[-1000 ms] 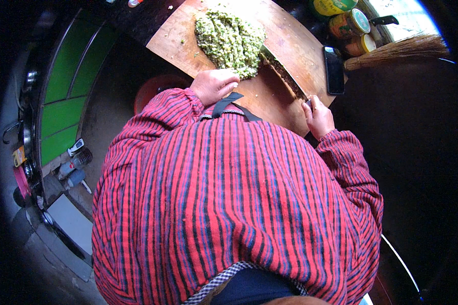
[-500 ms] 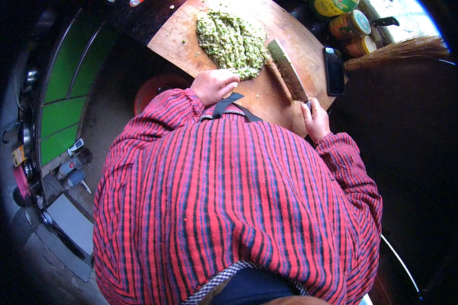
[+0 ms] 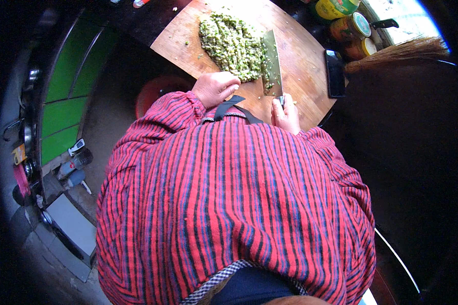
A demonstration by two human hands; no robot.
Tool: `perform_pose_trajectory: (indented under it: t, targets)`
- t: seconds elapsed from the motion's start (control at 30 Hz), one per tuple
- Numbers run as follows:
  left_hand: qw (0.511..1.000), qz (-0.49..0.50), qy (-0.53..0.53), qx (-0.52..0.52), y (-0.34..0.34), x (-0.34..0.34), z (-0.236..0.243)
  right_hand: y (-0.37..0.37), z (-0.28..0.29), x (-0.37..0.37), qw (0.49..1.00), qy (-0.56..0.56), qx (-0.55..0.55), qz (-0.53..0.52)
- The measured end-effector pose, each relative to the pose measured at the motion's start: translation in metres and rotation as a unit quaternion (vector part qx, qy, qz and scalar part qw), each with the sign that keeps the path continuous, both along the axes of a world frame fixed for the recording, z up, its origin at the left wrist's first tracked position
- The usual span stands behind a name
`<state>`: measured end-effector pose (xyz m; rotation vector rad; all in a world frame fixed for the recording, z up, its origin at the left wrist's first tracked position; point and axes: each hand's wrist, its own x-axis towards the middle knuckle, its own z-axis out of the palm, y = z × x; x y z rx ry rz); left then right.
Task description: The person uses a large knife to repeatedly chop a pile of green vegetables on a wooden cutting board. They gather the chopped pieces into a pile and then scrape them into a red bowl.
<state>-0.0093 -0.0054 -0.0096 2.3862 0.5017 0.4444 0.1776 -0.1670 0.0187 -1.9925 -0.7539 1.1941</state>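
My right hand [image 3: 286, 117] is closed round the handle of a broad-bladed cleaver [image 3: 273, 63]. Bits of green cling to the blade, which lies along the right side of a heap of finely chopped green vegetable [image 3: 231, 46]. Under the heap is a wooden cutting board [image 3: 303, 66]. My left hand [image 3: 215, 88] is curled closed at the board's near edge, just below the heap. Nothing shows sticking out of its fingers, whose undersides are hidden.
A black phone [image 3: 335, 73] lies at the board's right edge. Beyond are jars [image 3: 350, 28], a black-handled knife [image 3: 384, 23] and a straw brush [image 3: 399, 53]. A red basin [image 3: 155, 91] sits lower at the left. Bottles [image 3: 76, 163] stand by green panels [image 3: 61, 119].
My right hand has moved left with the cleaver, bringing the blade from the board's right part against the heap and turning it more upright. My left hand has hardly moved.
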Motion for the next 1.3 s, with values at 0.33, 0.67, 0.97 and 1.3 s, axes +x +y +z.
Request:
perform_pose_trajectory:
  t: [0.33, 0.67, 0.97, 1.3]
  targets:
    - [0.995, -0.052, 0.020, -0.082, -0.003, 0.014, 0.005, 0.041, -0.012, -0.018, 0.972, -0.173, 0.147, 0.058]
    - [0.996, 0.009, 0.014, -0.084, -0.001, 0.010, 0.001, 0.047, -0.016, -0.016, 0.948, -0.251, 0.159, 0.111]
    - [0.996, 0.028, -0.081, 0.032, 0.011, -0.001, 0.001, 0.038, -0.022, 0.050, 0.935, -0.261, 0.169, 0.170]
    - [0.994, 0.040, -0.080, 0.059, 0.001, 0.007, 0.005, -0.071, -0.033, 0.057, 0.972, -0.223, 0.044, -0.068]
